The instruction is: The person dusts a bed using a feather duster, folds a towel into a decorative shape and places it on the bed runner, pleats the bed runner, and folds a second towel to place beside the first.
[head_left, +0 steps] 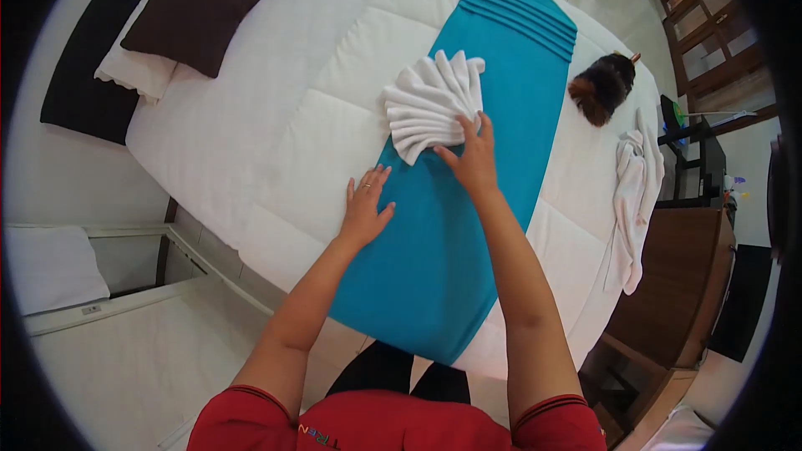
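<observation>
A white towel [430, 108], pleated into a fan, lies on the teal cloth [518, 75] that runs across the bed. My right hand [476, 154] touches the fan's lower right edge, with thumb and fingers apart around its narrow end; no firm grip shows. My left hand [365, 209], with a ring on one finger, rests flat with spread fingers at the left edge of the teal cloth, below the fan, and holds nothing.
Dark brown cushion [196, 12] and white pillow [138, 73] are at the upper left. A dark furry-looking brush or duster [603, 88] and a crumpled white cloth [631, 209] lie on the bed's right side. Wooden furniture [668, 284] stands beyond it.
</observation>
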### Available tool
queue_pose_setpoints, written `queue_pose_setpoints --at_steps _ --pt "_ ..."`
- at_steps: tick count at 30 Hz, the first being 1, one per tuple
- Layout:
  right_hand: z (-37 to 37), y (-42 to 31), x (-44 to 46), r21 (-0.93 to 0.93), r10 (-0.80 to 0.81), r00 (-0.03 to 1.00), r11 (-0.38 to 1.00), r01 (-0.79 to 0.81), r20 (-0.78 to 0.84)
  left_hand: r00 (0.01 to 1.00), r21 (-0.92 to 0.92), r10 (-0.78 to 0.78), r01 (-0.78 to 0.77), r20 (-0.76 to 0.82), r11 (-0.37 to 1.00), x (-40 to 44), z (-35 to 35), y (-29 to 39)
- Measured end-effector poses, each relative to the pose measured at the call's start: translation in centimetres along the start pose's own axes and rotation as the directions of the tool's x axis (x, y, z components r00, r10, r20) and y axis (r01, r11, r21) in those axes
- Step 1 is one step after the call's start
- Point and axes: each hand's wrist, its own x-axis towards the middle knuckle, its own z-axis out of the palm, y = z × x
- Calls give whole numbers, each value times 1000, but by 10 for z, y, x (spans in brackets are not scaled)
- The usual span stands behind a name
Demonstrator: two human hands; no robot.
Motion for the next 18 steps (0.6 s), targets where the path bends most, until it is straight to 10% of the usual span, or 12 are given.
queue_pose_setpoints --at_steps 8,18 --pt "-79 9 -215 -347 349 928 892 -289 126 967 -383 -255 235 -2 893 -141 -24 -33" --pt "-102 -42 -383 -212 660 723 750 -626 201 806 -578 -557 557 201 597 -249 -14 -71"
